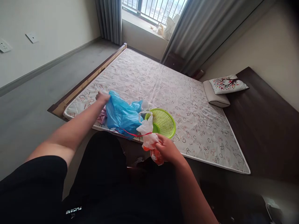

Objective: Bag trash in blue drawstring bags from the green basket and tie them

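Note:
My left hand (103, 96) is at the upper left edge of a blue plastic bag (122, 113), its fingers closed on the film. The bag spreads over the near edge of the mattress, partly covering a pinkish cloth (102, 116). In my right hand (165, 148) is a bunched white plastic bag (146, 127), with orange-red plastic (156, 156) hanging below the fingers. A thin red string (133, 134) runs from the blue bag across to the white one. Just behind the right hand, a green plastic basket (164, 121) lies tipped, its opening partly hidden by the white bag.
The letter-printed mattress (151, 81) rests on a wooden bed frame (88, 76). A cushion with a tree print (229, 84) lies on a beige pillow (216, 96) near the dark headboard (263, 124). Grey curtains (201, 31) flank a barred window (156, 11); bags (168, 28) stand on its sill.

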{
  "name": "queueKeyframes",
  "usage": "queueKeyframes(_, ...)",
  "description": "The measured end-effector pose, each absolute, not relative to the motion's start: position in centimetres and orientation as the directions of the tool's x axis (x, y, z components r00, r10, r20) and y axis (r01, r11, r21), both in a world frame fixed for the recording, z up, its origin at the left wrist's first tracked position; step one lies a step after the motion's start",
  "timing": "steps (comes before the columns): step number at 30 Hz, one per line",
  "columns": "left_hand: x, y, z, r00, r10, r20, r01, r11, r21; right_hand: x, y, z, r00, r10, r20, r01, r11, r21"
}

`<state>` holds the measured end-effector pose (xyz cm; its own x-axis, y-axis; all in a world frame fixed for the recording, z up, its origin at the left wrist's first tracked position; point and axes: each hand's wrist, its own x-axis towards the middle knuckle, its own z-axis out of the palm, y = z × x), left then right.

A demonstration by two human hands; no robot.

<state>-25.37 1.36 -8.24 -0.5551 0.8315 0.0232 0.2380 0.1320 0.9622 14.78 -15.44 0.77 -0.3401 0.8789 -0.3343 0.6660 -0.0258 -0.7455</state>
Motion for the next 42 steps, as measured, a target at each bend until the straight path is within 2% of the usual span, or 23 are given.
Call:
queueKeyframes(1, -24.2, 1.3, -8.1, -0.592, 0.804, 0.050, 0.306, 0.167, 0.937, 14.5, -15.3, 0.4, -0.327, 0.886, -0.328, 0.643, -0.046, -0.765)
queueKeyframes(2, -22.8, 0.7, -7.9, -0.588, 0.795, 0.148, 0.385, 0.114, 0.916, 14.1, -15.1, 0.1, -0.311, 0.893, -0.325, 0.624, -0.066, -0.778)
queueKeyframes(4, -19.6, -1.5, -7.7, -0.322, 0.893, 0.314, 0.444, -0.150, 0.883, 13.3, -14.6, -0.9, -0.256, 0.912, -0.320, 0.604, -0.107, -0.789)
queueKeyframes(6, -16.6, -4.7, -7.8, 0.024, 0.952, 0.305, 0.401, -0.288, 0.869, 12.4, -14.1, -1.9, -0.206, 0.928, -0.309, 0.594, -0.133, -0.794)
queueKeyframes(7, -15.4, -6.2, -8.0, 0.188, 0.951, 0.244, 0.378, -0.300, 0.876, 11.9, -13.9, -2.4, -0.192, 0.932, -0.308, 0.589, -0.141, -0.795)
queueKeyframes(8, -14.4, -7.4, -8.2, 0.268, 0.946, 0.182, 0.365, -0.275, 0.890, 11.5, -13.7, -2.9, -0.188, 0.933, -0.307, 0.587, -0.144, -0.797)
queueKeyframes(11, -13.5, -9.2, -9.2, 0.215, 0.971, 0.104, 0.381, -0.181, 0.907, 10.3, -13.1, -4.3, -0.182, 0.932, -0.313, 0.586, -0.153, -0.796)
queueKeyframes(14, -15.0, -8.5, -9.9, 0.171, 0.979, 0.108, 0.407, -0.170, 0.897, 9.5, -12.7, -5.6, -0.177, 0.935, -0.307, 0.578, -0.153, -0.802)
queueKeyframes(18, -17.2, -7.3, -10.1, 0.242, 0.958, 0.152, 0.441, -0.248, 0.863, 8.5, -12.4, -6.4, -0.206, 0.931, -0.303, 0.545, -0.148, -0.825)
queueKeyframes(20, -17.5, -7.4, -10.5, 0.307, 0.944, 0.123, 0.459, -0.260, 0.850, 8.0, -12.2, -6.3, -0.183, 0.929, -0.320, 0.502, -0.192, -0.843)
queueKeyframes(24, -16.7, -8.3, -12.0, 0.334, 0.939, -0.080, 0.443, -0.081, 0.893, 7.1, -11.8, -6.0, -0.157, 0.919, -0.361, 0.468, -0.252, -0.847)
queueKeyframes(27, -16.2, -8.3, -12.4, 0.284, 0.945, -0.161, 0.383, 0.042, 0.923, 6.9, -11.9, -6.1, -0.184, 0.920, -0.345, 0.530, -0.203, -0.824)
queueKeyframes(30, -16.7, -7.0, -11.5, 0.145, 0.979, -0.144, 0.222, 0.109, 0.969, 7.0, -12.4, -6.3, -0.256, 0.904, -0.344, 0.696, -0.075, -0.714)
queueKeyframes(33, -18.5, -4.6, -10.6, -0.142, 0.982, -0.126, -0.008, 0.126, 0.992, 7.4, -13.1, -6.5, -0.353, 0.830, -0.432, 0.829, 0.063, -0.556)
queueKeyframes(35, -20.1, -3.3, -10.7, -0.359, 0.925, -0.126, -0.106, 0.094, 0.990, 8.0, -13.5, -6.6, -0.381, 0.777, -0.500, 0.841, 0.067, -0.537)
queueKeyframes(36, -21.0, -2.8, -11.1, -0.451, 0.885, -0.116, -0.112, 0.073, 0.991, 8.4, -13.5, -6.5, -0.388, 0.763, -0.517, 0.820, 0.030, -0.572)
queueKeyframes(38, -22.9, -2.5, -12.4, -0.537, 0.842, -0.050, -0.002, 0.058, 0.998, 9.2, -13.1, -6.2, -0.377, 0.782, -0.497, 0.700, -0.112, -0.705)
queueKeyframes(39, -23.8, -2.7, -13.1, -0.519, 0.855, -0.003, 0.113, 0.072, 0.991, 9.6, -12.7, -6.0, -0.352, 0.810, -0.468, 0.595, -0.192, -0.780)
queueKeyframes(41, -25.5, -3.6, -14.7, -0.365, 0.930, 0.026, 0.402, 0.133, 0.906, 10.0, -11.3, -5.0, -0.275, 0.873, -0.402, 0.324, -0.310, -0.894)
queueKeyframes(42, -26.1, -4.3, -15.3, -0.275, 0.961, -0.014, 0.537, 0.165, 0.827, 10.0, -10.3, -4.4, -0.238, 0.898, -0.370, 0.196, -0.329, -0.924)
